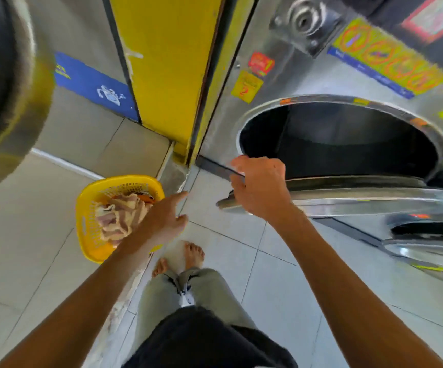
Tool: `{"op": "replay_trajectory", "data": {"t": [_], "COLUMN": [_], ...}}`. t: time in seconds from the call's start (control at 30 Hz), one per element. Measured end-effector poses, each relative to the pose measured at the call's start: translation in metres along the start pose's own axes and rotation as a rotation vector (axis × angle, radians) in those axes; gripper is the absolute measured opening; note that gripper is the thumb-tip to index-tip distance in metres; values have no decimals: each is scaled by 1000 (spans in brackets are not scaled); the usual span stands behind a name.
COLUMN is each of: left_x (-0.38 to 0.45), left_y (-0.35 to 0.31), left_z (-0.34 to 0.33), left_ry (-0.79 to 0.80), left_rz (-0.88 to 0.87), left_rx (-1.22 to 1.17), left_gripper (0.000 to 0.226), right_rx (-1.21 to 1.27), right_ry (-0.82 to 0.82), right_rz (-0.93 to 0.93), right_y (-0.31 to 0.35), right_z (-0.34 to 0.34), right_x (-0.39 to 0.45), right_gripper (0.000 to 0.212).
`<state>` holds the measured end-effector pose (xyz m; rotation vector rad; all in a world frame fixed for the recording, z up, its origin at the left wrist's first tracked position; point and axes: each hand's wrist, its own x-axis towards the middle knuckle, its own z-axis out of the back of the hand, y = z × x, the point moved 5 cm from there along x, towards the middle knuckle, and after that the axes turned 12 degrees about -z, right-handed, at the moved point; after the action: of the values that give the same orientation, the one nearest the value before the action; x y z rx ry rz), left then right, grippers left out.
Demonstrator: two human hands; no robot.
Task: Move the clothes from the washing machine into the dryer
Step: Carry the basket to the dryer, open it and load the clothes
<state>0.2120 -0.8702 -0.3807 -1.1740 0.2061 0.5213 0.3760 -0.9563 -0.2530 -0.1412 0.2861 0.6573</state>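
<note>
Nearest, left hand [165,221] hangs open above the yellow basket [88,208] of clothes [120,216] on the floor. Right hand [257,187] grips the dryer door [347,193], drum [347,142] open. Loading seems next: reach for the clothes.

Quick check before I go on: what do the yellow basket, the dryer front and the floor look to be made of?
The yellow basket looks like moulded plastic: uniform glossy colour, perforated lattice walls, a cut-out handle. The dryer front looks like bare metal, probably stainless steel: grey, shiny, with blurred reflections around the round opening. The floor looks like pale glazed tile: square slabs with thin dark joints and a soft sheen.
</note>
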Motion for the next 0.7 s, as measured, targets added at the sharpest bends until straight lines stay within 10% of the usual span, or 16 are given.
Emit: {"op": "replay_trajectory", "data": {"t": [0.17, 0.7], "left_x": [16, 4], "left_y": [-103, -201], "left_z": [-11, -86], "left_ry": [102, 169], "left_rz": [-265, -282], "left_rx": [132, 414], "left_gripper": [68, 73], "right_rx": [132, -46], "right_ry": [-418, -130], "right_rz": [-319, -259], "right_y": [-83, -139], "right_z": [61, 22], "right_x": [-57, -99], "right_gripper": [22, 61]}}
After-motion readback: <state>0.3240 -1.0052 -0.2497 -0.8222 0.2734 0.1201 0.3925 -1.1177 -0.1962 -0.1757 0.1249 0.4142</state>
